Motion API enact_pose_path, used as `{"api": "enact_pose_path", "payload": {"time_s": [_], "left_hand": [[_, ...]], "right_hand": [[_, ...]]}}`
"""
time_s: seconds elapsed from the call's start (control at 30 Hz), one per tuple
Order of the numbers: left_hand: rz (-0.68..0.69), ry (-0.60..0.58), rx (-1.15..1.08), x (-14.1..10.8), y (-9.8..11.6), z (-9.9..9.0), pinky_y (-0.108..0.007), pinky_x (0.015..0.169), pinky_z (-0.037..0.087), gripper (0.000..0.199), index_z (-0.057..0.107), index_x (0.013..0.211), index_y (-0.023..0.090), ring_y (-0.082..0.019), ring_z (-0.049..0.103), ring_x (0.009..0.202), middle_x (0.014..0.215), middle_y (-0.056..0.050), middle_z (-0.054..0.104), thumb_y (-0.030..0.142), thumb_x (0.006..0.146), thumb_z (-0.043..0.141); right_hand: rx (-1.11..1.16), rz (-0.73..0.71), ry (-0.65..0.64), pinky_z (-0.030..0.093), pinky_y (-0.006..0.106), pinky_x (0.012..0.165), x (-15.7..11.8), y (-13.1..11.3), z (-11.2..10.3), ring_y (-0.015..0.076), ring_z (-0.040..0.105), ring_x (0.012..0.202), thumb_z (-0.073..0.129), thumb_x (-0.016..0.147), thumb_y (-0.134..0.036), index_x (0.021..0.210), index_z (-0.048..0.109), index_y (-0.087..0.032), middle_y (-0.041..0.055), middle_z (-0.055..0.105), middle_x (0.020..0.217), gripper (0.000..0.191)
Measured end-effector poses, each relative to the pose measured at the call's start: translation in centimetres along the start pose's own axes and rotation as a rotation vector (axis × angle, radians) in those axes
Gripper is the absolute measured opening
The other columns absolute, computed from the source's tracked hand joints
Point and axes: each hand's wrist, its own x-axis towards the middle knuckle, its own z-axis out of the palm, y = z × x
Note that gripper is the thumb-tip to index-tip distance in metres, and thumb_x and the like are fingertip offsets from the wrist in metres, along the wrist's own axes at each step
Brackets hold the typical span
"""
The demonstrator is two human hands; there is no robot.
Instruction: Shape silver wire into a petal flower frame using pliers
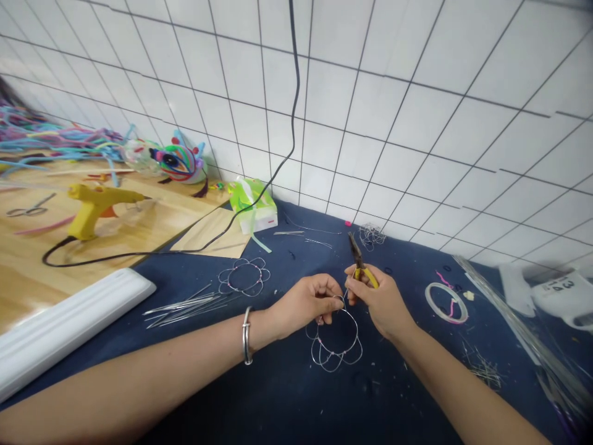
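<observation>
Behind everything stands a white tiled wall with dark grout lines (pixel 417 37), and below it spreads a dark blue tabletop (pixel 278 395), with a pale wooden surface (pixel 139 227) to the left. A long white plastic bar (pixel 78 327) lies at that side, and a yellow glue gun (pixel 90 207) rests on the wood.

Over the blue, the person's left hand (pixel 308 303) is closed in a pinch on the top of a silver wire flower with small pink beads (pixel 341 355), its petals hanging below the fingers. Just beside it, the right hand (pixel 377 303) is curled around yellow-handled pliers (pixel 357 256), their dark tips pointing up towards the wall; I can't tell whether its fingertips also grip wire. A second beaded wire flower (pixel 229 285) lies left of the hands, near loose silver wires (pixel 185 306).
</observation>
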Motion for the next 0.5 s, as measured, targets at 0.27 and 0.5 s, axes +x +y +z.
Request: {"api": "enact_pose_path", "payload": {"time_s": [0.27,0.5], "left_hand": [[-0.008,0.008,0.021,-0.1,0.1,0.3,-0.018,0.043,0.036,0.013,0.049,0.078,0.016,-0.005,0.047,0.047,0.062,0.005,0.049,0.023,0.073,0.060],[-0.025,0.142,-0.042,0.2,-0.3,-0.4,-0.018,0.042,0.037,0.020,0.049,0.090,0.018,-0.005,0.050,0.047,0.069,0.003,0.052,0.024,0.074,0.058]], "right_hand": [[-0.093,-0.009,-0.046,0.045,0.026,0.056,-0.1,-0.4,0.0,0.0110,0.051,0.058,0.055,0.076,-0.032,0.097,0.055,-0.018,-0.0006,0.054,0.071,0.025],[-0.573,-0.112,-0.026,0.043,0.028,0.064,-3.0,-2.6,-2.6,0.0146,0.052,0.072,0.038,0.086,-0.042,0.112,0.052,-0.023,0.0036,0.056,0.088,0.035]]}}
